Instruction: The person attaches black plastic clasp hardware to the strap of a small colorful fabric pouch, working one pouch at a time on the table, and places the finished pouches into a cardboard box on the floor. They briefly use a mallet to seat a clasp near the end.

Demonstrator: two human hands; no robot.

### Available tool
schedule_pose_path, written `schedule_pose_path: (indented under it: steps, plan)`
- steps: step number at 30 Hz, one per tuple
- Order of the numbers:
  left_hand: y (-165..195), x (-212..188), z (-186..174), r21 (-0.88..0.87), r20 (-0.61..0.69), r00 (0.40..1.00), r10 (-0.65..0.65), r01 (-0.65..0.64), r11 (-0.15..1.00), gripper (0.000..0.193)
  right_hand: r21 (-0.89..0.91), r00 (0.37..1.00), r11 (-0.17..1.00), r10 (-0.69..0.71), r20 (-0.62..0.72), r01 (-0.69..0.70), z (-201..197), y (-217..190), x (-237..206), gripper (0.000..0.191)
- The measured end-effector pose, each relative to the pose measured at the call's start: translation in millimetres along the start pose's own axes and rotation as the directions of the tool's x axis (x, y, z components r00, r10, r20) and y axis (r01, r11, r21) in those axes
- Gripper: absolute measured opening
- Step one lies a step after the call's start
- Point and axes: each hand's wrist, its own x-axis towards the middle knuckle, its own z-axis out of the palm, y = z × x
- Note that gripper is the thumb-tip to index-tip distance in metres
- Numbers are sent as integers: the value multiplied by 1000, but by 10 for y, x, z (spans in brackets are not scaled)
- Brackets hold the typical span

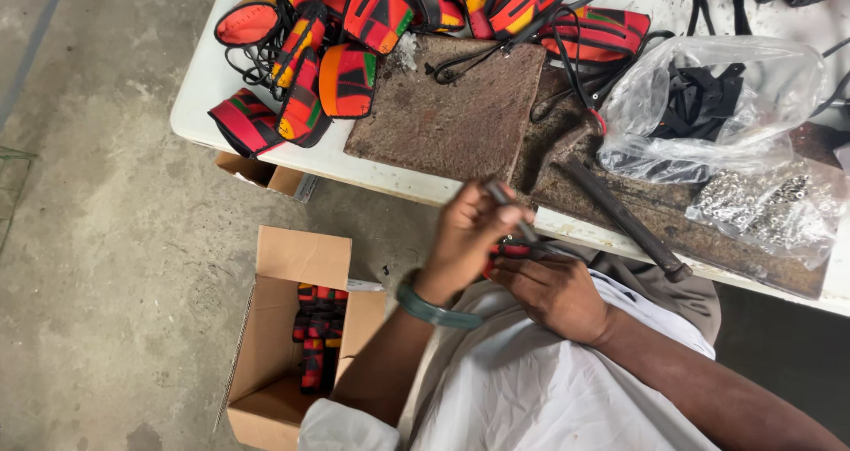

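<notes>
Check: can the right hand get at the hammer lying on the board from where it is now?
Probably yes. The hammer lies bare on the dark board, handle end toward the person, nothing lying over it. But the right hand is occupied with a small red piece, alongside the left hand.
</notes>
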Motion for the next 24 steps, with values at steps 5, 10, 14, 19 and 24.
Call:
schedule_pose_path:
  steps: [5, 10, 14, 19, 24]
  plan:
    - [362, -385, -395, 700, 27, 986, -162, 97, 708, 14, 53, 996, 995, 85, -24, -84, -40, -26, 29, 32]
    - [125, -746, -326, 819, 250, 966, -63, -176, 546, 41, 51, 960, 959, 280, 1, -279, 93, 6, -67, 32]
    - [-118, -715, -332, 814, 235, 968, 91, -247, 525, 44, 99, 952, 948, 306, -25, -302, -59, -33, -17, 36]
    - [-276, -708, -330, 874, 160, 983, 93, -185, 450, 46, 1, 890, 899, 433, -143, -438, -360, -79, 34, 56]
    - [-333, -723, -359, 862, 119, 992, 48, -127, 491, 49, -309, 860, 828, 507, 55, -468, -581, -22, 108, 31]
